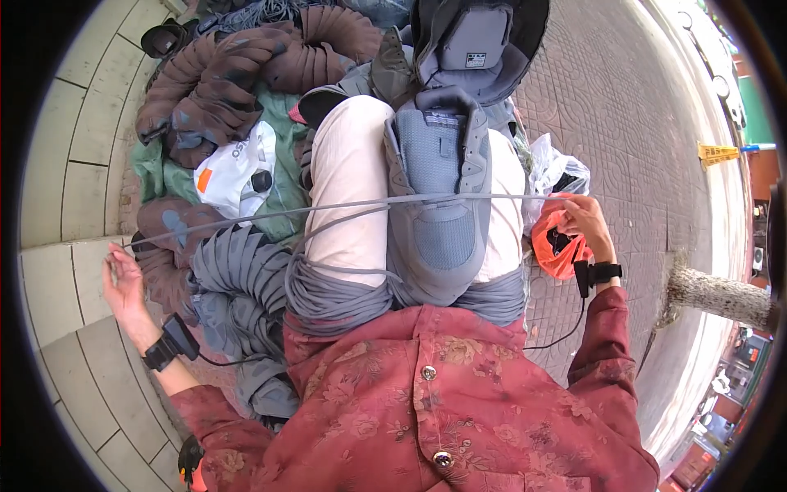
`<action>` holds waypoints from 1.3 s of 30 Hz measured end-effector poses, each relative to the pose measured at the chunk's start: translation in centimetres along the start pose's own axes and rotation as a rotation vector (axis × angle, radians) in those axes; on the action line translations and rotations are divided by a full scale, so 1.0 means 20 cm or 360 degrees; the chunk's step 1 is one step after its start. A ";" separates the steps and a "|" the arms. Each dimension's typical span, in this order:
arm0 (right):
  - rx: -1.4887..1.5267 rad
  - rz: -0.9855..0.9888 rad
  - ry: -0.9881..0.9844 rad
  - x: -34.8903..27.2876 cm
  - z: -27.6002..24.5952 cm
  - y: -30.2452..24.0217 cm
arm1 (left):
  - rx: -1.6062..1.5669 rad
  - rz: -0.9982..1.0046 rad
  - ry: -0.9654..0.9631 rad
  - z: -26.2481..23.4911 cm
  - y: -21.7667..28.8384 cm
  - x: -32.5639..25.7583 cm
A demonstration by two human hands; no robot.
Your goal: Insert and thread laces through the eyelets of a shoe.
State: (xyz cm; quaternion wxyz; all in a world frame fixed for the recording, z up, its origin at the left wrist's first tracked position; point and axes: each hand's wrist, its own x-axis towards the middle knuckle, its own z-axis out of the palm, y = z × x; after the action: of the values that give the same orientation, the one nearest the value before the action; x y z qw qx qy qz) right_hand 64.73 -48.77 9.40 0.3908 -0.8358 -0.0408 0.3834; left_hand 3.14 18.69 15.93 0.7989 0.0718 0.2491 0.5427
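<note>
A grey shoe upper (438,205) lies on my lap, toe toward me, between my knees. A long grey cord (328,208) is stretched taut across it from side to side. My left hand (123,283) is out to the left and pinches one end of the cord. My right hand (584,217) is out to the right and grips the other end, just above an orange bag (551,250). A bundle of more grey cord (328,291) hangs over my left thigh. Each wrist wears a black band with a wire.
Piles of brown and grey shoe uppers (238,74) lie ahead on a green sack, with a white plastic bag (234,168). Another grey upper (475,41) sits beyond my knees. Pale paving slabs (74,148) are at left, patterned brick pavement (623,107) at right.
</note>
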 end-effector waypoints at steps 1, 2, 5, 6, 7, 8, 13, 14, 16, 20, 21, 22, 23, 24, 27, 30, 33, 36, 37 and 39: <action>0.0510 0.0111 0.0077 0.00 -0.02 0.03 | -0.0002 0.0007 -0.0003 0.02 0.06 0.02; 0.0927 0.0110 0.0002 0.01 -0.06 0.08 | 0.0100 0.0013 -0.0070 0.05 0.11 0.05; 0.1986 -0.0013 0.0278 0.10 -0.18 0.24 | 0.0323 -0.0003 -0.0266 0.14 0.24 0.10; 0.1993 -0.0010 0.0265 0.12 -0.24 0.29 | 0.0435 0.0006 -0.0338 0.18 0.26 0.10; 0.2122 -0.0111 0.0415 0.15 -0.31 0.34 | 0.0547 0.0019 -0.0409 0.22 0.28 0.10; 0.2242 -0.0221 0.0599 0.15 -0.42 0.40 | 0.0924 0.0121 -0.0485 0.25 0.13 0.09; 0.2293 -0.0420 0.0607 -0.04 -0.87 0.73 | 0.1829 -0.0362 -0.0969 0.66 -1.24 -0.49; 0.2439 -0.0505 0.0626 -0.09 -0.94 0.81 | 0.1807 -0.0661 -0.1044 0.67 -1.43 -0.56; 0.2360 -0.0409 0.0735 -0.12 -0.84 0.78 | 0.1926 -0.0810 -0.0953 0.69 -1.68 -0.76; 0.1906 -0.0232 0.0651 -0.27 -0.85 0.94 | 0.2188 -0.0905 -0.1132 0.69 -1.87 -0.85; 0.1908 -0.0231 0.0674 -0.29 -0.83 0.99 | 0.2184 -0.0922 -0.1149 0.67 -1.90 -0.85; 0.1786 -0.0137 0.0824 -0.23 -0.67 0.93 | 0.2278 -0.0568 -0.1217 0.62 -1.92 -0.86; 0.1651 -0.0048 0.0980 -0.20 -0.50 0.83 | 0.2347 -0.0217 -0.1289 0.59 -1.93 -0.87; 0.1512 -0.0105 0.0918 -0.21 -0.39 0.76 | 0.2356 -0.0223 -0.1292 0.60 -1.93 -0.88; 0.1255 -0.0208 0.0586 -0.23 -0.06 0.39 | 0.2566 -0.0127 -0.1247 0.63 -1.92 -0.90; 0.0975 -0.0408 0.0426 -0.31 0.24 -0.05 | 0.2674 0.0061 -0.1269 0.64 -1.90 -0.93; 0.0777 -0.0561 0.0126 -0.41 0.47 -0.43 | 0.2741 0.0164 -0.1195 0.63 -1.87 -0.94; 0.0617 -0.0965 -0.0029 -0.45 0.61 -0.64 | 0.2747 0.0128 -0.1107 0.64 -1.84 -0.97; 0.0512 -0.1151 -0.0031 -0.44 0.65 -0.69 | 0.2743 0.0122 -0.1116 0.64 -1.84 -0.98; 0.0603 -0.1055 -0.0178 -0.43 0.68 -0.74 | 0.2694 0.0062 -0.1080 0.64 -1.84 -0.98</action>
State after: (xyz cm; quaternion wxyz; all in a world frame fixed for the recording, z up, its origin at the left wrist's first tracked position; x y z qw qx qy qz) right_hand 52.97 -33.23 19.21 0.6382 -0.6681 -0.2584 0.2821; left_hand 34.13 -11.72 19.10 0.5005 0.7941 0.3143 0.1417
